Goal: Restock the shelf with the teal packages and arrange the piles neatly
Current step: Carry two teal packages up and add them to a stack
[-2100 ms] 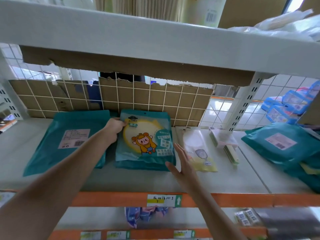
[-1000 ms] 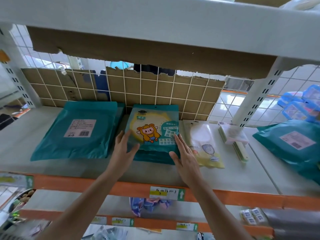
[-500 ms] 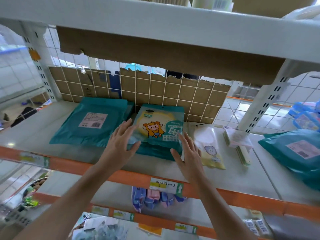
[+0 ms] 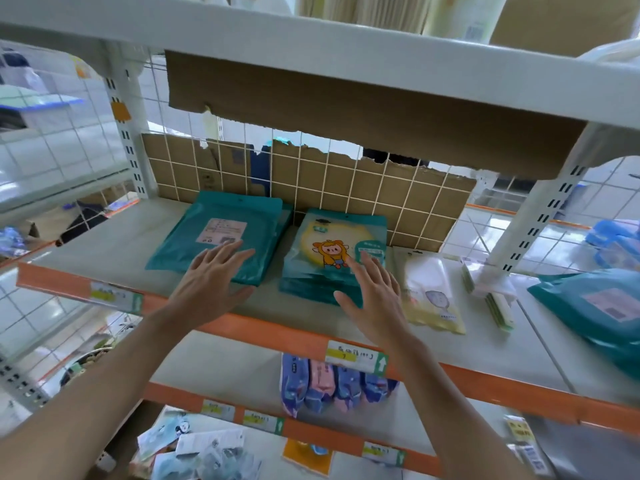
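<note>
A pile of teal packages lies mid-shelf; its top one shows a yellow circle and a cartoon figure. To its left lies a second teal pile, label side up. My left hand, fingers spread and straight, hovers over the front edge of the left pile. My right hand, also spread, is over the front right corner of the cartoon pile. Neither hand holds anything. More teal packages lie at the far right.
A pale yellow packet lies right of the cartoon pile, then a thin stack of flat packs by the white upright. The shelf has an orange front rail. Wire grid and cardboard close the back. Purple and pink packs sit below.
My left hand has slid from the cartoon pile's left edge over to the left pile. My right hand stays at the cartoon pile's right corner. The view has swung left.
</note>
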